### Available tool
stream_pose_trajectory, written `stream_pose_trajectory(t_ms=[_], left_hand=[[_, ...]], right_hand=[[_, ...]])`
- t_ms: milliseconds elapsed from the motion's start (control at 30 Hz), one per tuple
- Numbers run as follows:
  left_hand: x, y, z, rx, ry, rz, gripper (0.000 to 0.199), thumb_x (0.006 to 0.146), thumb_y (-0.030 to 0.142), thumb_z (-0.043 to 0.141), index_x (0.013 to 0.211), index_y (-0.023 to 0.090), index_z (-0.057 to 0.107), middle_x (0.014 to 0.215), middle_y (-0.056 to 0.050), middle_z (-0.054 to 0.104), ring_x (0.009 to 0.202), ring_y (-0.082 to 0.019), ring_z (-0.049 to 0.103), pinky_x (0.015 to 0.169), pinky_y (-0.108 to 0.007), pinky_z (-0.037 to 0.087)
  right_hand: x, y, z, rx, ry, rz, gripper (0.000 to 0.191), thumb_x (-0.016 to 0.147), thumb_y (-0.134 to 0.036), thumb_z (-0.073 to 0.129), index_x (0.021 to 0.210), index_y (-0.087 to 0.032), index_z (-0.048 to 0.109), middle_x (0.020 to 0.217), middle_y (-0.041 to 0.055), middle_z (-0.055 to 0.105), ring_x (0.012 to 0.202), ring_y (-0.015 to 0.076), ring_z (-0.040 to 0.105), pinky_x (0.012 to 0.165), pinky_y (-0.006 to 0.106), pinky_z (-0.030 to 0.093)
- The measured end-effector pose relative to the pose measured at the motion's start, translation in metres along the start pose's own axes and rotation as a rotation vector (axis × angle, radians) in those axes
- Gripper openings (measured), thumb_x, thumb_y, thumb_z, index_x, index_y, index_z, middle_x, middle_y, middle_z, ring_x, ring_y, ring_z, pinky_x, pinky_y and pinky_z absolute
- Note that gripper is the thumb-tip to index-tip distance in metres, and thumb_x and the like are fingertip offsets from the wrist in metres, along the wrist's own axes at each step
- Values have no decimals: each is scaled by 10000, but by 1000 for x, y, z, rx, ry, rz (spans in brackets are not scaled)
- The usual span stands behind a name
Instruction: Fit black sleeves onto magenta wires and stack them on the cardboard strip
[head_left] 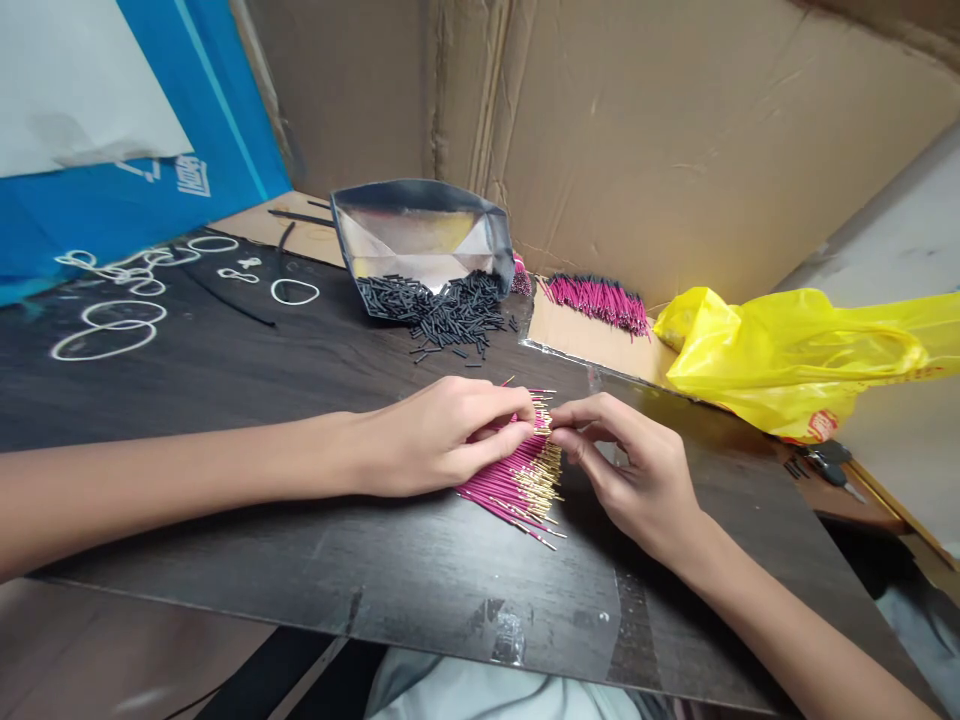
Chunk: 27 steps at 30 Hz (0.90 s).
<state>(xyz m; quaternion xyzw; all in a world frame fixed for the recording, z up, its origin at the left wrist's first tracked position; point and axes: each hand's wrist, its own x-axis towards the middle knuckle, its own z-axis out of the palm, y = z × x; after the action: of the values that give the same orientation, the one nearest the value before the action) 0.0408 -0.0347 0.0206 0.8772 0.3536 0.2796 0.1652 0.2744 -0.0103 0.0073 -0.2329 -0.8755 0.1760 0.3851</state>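
A loose bundle of pink wires (pixel 495 487) lies on the dark table (pixel 300 545), near the middle, gold ends (pixel 541 478) toward the right. The left hand (pixel 446 437) rests across it, thumb and forefinger pinching some wires close to those ends. The right hand (pixel 634 465) meets the tips from the right, thumb and forefinger nearly together; I cannot tell whether they grip a wire. Beyond, short black tubes (pixel 457 315) spill from an open pouch (pixel 420 222). Far right are more wires (pixel 600 303) on cardboard (pixel 581 342) and a yellow bag (pixel 757 345); far left, white rubber bands (pixel 124 268).
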Motion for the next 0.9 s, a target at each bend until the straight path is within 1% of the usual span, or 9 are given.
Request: stream_pose_trajectory(t_ms=[167,367,500,633,733,800,900], left_hand=[[0,0,2,-12,-1,35,205,1020,244,472,953,126,625,766,-1,600,658,-104,522,635,-231,376],[-1,0,2,7,18,87,170,1014,211,486,964,129,627,774,1,597,664,-104,524,644,-224,382],[-2,-1,4,39,34,149,141,1008,191,497,986,141,627,819,-12,634,687,-112,542,669,-223,394],[-4,0,5,97,49,201,143,1010,186,492,978,139,623,843,-26,649,716,-129,552,698,-237,404],[-4,1,5,98,71,196,140,1012,189,493,970,136,616,822,-18,635,700,-124,540,690,-239,401],[-4,1,5,90,86,164,135,1012,193,495,981,133,612,799,-10,618,684,-119,533,675,-238,397],[-4,-2,4,70,94,127,131,1017,195,485,995,131,597,799,-5,608,687,-113,538,671,-234,399]], right_hand=[[0,-1,-1,9,-2,-24,117,940,-119,639,1039,-181,643,913,1,683,793,96,656,734,221,549],[0,-2,0,10,-9,-64,113,937,-98,634,1026,-165,647,897,15,672,794,100,643,735,223,535],[-2,-5,1,-100,-12,-132,97,942,-98,629,1020,-154,648,861,25,683,763,108,643,710,226,516],[-3,-8,2,-210,28,-172,38,935,-155,673,958,-152,643,805,9,694,688,91,637,645,206,480],[-3,-8,1,-214,46,-149,61,927,-177,691,930,-155,634,791,3,684,675,87,630,646,201,480],[-3,-7,0,-196,32,-141,44,940,-135,656,976,-153,639,836,13,692,729,89,646,694,195,494],[-5,-6,-2,-205,-11,-150,175,957,-51,567,1081,-149,641,932,36,706,829,99,663,755,201,505]])
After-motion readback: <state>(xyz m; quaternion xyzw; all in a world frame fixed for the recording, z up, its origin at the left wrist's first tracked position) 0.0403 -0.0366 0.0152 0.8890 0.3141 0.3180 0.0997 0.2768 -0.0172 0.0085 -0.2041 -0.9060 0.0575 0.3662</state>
